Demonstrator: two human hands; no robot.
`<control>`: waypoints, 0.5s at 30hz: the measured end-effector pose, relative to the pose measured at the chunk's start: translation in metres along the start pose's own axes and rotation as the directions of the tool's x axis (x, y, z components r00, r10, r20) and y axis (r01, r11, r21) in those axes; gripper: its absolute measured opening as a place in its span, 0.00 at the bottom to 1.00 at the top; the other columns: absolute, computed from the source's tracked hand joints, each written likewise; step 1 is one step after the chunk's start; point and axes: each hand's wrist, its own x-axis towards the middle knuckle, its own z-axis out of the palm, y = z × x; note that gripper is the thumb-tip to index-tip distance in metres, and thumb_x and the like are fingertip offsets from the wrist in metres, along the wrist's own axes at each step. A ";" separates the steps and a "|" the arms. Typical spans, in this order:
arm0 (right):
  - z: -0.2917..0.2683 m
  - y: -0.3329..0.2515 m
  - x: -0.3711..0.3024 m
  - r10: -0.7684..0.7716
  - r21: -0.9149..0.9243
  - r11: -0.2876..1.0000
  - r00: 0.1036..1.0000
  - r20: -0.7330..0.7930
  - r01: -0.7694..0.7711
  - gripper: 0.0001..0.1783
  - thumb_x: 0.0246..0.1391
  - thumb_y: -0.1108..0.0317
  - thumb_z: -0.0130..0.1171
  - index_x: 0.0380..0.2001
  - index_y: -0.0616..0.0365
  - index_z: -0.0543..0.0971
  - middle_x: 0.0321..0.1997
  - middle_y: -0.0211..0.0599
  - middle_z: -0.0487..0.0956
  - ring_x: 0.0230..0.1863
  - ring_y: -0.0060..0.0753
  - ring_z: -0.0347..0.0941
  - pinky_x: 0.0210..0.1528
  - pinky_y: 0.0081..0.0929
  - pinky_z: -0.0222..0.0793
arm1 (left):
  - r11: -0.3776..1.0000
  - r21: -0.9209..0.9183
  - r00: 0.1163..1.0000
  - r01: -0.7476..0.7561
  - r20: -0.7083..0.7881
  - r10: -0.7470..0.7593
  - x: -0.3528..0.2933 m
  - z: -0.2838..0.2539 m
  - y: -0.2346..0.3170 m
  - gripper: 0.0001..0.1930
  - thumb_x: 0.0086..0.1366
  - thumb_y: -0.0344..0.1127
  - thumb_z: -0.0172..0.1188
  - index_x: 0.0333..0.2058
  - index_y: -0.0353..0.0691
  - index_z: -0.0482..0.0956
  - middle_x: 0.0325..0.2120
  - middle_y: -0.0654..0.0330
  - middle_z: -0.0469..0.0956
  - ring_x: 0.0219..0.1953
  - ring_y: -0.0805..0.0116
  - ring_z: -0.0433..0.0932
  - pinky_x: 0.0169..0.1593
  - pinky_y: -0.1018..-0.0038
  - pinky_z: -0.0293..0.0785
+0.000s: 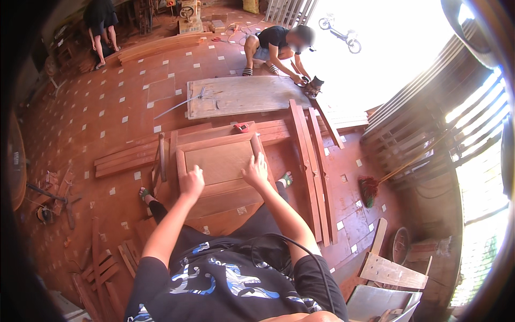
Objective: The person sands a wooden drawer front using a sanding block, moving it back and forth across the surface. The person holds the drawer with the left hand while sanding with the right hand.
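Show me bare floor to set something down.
Tiled floor left of the pale board, beyond the left planks; also the strip between the right beams and broom. Crowded: lower left, among scraps, and around the panel.

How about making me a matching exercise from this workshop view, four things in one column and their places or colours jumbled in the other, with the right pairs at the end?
Things:
1. Framed panel
2. Broom
3. Two-wheeler
4. Pale board

Places and colours:
A. In the bright area at the top right
B. In front of a crouching co-worker
C. Between the left hand and the right hand
D. Reddish head

Pairs: 1-C, 2-D, 3-A, 4-B
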 end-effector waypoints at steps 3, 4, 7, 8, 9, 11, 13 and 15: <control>0.018 -0.005 0.006 0.020 -0.086 0.996 0.993 0.114 -0.011 0.57 0.52 0.35 0.52 0.69 0.70 0.46 0.74 0.71 0.34 0.76 0.63 0.25 0.73 0.55 0.23 | 0.989 0.059 0.991 0.133 -0.041 -0.131 0.023 0.011 -0.035 0.09 0.67 0.38 0.52 0.36 0.37 0.71 0.18 0.47 0.78 0.24 0.44 0.80 0.27 0.51 0.77; 0.017 -0.005 0.008 0.037 -0.090 0.996 0.973 0.227 -0.017 0.66 0.48 0.26 0.48 0.70 0.69 0.38 0.74 0.68 0.26 0.75 0.62 0.13 0.71 0.60 0.12 | 0.991 0.059 0.992 0.118 -0.040 -0.116 0.027 0.014 -0.036 0.08 0.64 0.35 0.53 0.37 0.36 0.72 0.18 0.47 0.78 0.24 0.46 0.81 0.27 0.52 0.77; 0.013 -0.003 0.004 0.040 -0.050 0.998 0.956 0.289 -0.026 0.72 0.43 0.22 0.52 0.70 0.68 0.35 0.73 0.67 0.22 0.74 0.61 0.09 0.70 0.61 0.10 | 0.997 0.072 1.000 0.029 -0.010 -0.028 0.032 0.019 -0.027 0.10 0.58 0.29 0.54 0.40 0.34 0.73 0.17 0.48 0.78 0.23 0.48 0.81 0.26 0.55 0.77; 0.010 -0.003 0.007 0.060 -0.047 0.998 0.945 0.322 -0.047 0.77 0.37 0.20 0.56 0.70 0.67 0.32 0.73 0.66 0.20 0.73 0.61 0.07 0.69 0.61 0.10 | 0.996 0.083 1.000 -0.029 0.012 0.028 0.031 0.022 -0.018 0.12 0.57 0.28 0.55 0.40 0.34 0.73 0.17 0.48 0.78 0.23 0.48 0.81 0.26 0.55 0.77; 0.005 -0.005 0.008 0.067 -0.071 0.997 0.931 0.360 -0.044 0.78 0.36 0.20 0.57 0.70 0.67 0.31 0.73 0.65 0.19 0.73 0.61 0.06 0.70 0.61 0.10 | 0.992 0.095 0.996 -0.083 0.035 0.080 0.029 0.024 -0.012 0.13 0.55 0.27 0.55 0.41 0.34 0.73 0.17 0.48 0.78 0.23 0.48 0.81 0.26 0.56 0.77; -0.004 -0.015 0.009 0.067 -0.113 0.993 0.900 0.431 -0.020 0.81 0.33 0.20 0.59 0.70 0.67 0.29 0.73 0.65 0.19 0.73 0.61 0.06 0.70 0.60 0.10 | 0.978 0.109 0.982 -0.180 0.073 0.173 0.018 0.031 -0.012 0.11 0.57 0.28 0.55 0.40 0.35 0.72 0.17 0.48 0.78 0.22 0.47 0.81 0.25 0.56 0.76; -0.004 -0.008 0.013 0.101 -0.111 0.992 0.885 0.455 -0.056 0.84 0.28 0.21 0.63 0.70 0.64 0.28 0.73 0.62 0.18 0.73 0.60 0.05 0.69 0.62 0.09 | 0.971 0.017 0.966 -0.237 0.105 0.234 0.014 0.031 0.010 0.10 0.59 0.30 0.56 0.39 0.35 0.72 0.17 0.48 0.78 0.22 0.47 0.80 0.25 0.56 0.76; 0.001 -0.002 0.015 0.118 -0.104 0.991 0.880 0.461 -0.079 0.85 0.26 0.22 0.66 0.70 0.63 0.27 0.74 0.61 0.17 0.73 0.59 0.05 0.69 0.63 0.09 | 0.964 -0.142 0.960 -0.226 0.138 0.245 0.007 0.017 0.030 0.08 0.60 0.32 0.56 0.37 0.36 0.72 0.17 0.47 0.78 0.22 0.46 0.80 0.26 0.55 0.76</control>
